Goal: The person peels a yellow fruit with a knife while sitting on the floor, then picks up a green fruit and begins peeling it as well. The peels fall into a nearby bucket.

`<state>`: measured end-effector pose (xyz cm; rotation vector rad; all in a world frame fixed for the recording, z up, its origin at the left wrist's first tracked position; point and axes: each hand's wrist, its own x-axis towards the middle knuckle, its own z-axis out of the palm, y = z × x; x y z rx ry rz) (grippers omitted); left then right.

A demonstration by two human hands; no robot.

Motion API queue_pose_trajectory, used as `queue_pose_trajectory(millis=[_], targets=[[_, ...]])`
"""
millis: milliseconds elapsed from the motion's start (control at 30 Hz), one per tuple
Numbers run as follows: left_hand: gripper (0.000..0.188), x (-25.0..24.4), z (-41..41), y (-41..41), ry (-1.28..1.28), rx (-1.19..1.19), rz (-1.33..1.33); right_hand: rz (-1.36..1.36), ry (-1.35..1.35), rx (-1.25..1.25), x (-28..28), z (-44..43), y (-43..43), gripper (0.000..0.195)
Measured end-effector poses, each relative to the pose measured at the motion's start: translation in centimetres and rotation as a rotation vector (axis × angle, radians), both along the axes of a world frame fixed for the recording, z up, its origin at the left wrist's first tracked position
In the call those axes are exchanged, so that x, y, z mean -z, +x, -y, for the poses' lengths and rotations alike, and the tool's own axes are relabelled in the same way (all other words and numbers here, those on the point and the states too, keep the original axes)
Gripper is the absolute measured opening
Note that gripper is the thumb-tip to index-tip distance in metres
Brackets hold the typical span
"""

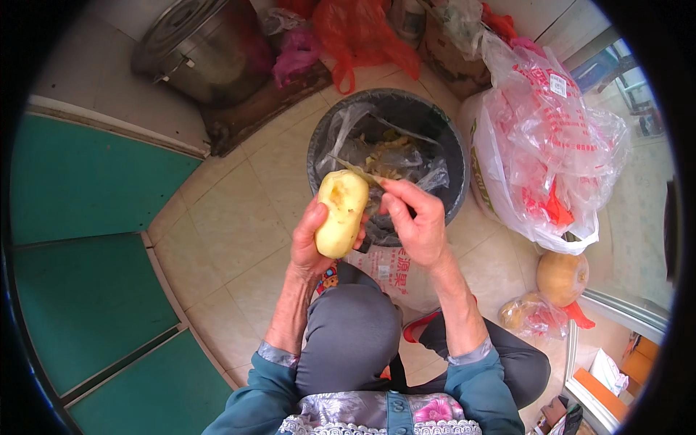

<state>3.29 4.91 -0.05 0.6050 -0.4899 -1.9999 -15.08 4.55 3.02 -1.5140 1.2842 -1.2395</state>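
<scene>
My left hand (309, 239) grips a large, pale yellow peeled vegetable (342, 217), much like a potato, with a brownish hollow near its top and small dark pits. Close on its right, my right hand (416, 223) pinches a thin, tapered piece (353, 167) between thumb and forefinger. It slants across the vegetable's top end; whether it is a narrow blade or a strip of peel I cannot tell. Both hands are over the near side of a dark round bin (462, 179). Clear plastic film and peel scraps (399, 144) lie inside the bin.
A white bag full of clear plastic bags (554, 136) stands right of the bin. A pumpkin (563, 277) and a bagged item (533, 315) sit below it. Behind are a lidded metal pot (217, 60) and red plastic bags (359, 38). Green cabinet doors (98, 179) line the left.
</scene>
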Motion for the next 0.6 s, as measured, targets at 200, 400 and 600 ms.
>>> queue_pose_trajectory(millis=[200,400,600], targets=[[0.068,-0.5,0.2,1.4,-0.115,-0.007,0.03,0.004,0.224,0.115,1.4,0.8,-0.5,0.021],[0.051,4.9,-1.4,8.0,0.044,-0.282,0.426,0.703,0.388,-0.115,0.3,1.3,-1.3,0.018],[0.041,18.5,-5.0,12.9,0.272,-0.373,0.865,-0.233,0.152,0.128,5.6,3.9,1.4,0.016]])
